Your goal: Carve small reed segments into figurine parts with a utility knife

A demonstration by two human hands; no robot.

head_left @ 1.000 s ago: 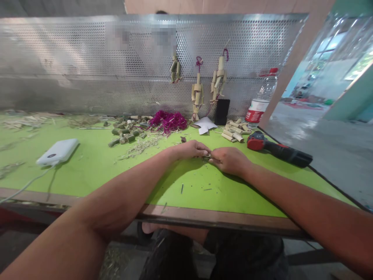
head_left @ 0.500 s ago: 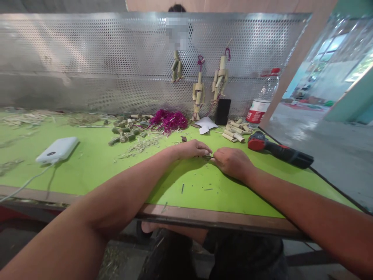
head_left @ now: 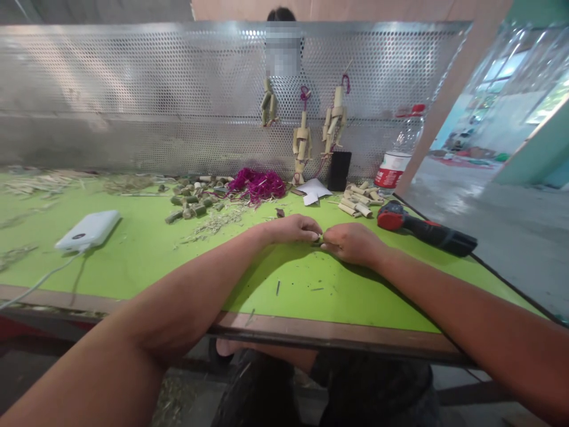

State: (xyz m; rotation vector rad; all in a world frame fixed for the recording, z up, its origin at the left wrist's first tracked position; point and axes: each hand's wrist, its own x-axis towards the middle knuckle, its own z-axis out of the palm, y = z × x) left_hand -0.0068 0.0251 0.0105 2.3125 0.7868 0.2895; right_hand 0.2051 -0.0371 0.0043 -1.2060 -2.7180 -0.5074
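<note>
My left hand (head_left: pixel 297 229) and my right hand (head_left: pixel 351 242) meet fingertip to fingertip low over the green tabletop (head_left: pixel 275 273). Between them shows a small dark piece (head_left: pixel 317 241), mostly covered by the fingers, so its kind is unclear. The left fingers are closed in a pinch at its one end. The right fingers are curled and pinched at the other. Tiny dark slivers (head_left: pixel 278 288) lie on the table in front of the hands. A small brown scrap (head_left: pixel 280 212) rests just behind my left wrist.
A cordless power tool (head_left: pixel 424 228) lies right, near cut bamboo pieces (head_left: pixel 355 200) and a plastic bottle (head_left: pixel 395 160). Bamboo figures (head_left: pixel 302 142) hang on the perforated metal screen (head_left: pixel 178 89). Behind my left arm are purple string (head_left: pixel 258 185), green stem pieces (head_left: pixel 191 201) and a white power bank (head_left: pixel 89 230).
My hands have drawn slightly closer together, covering more of the dark piece. Beyond the screen, the person's head has shifted a little to the right.
</note>
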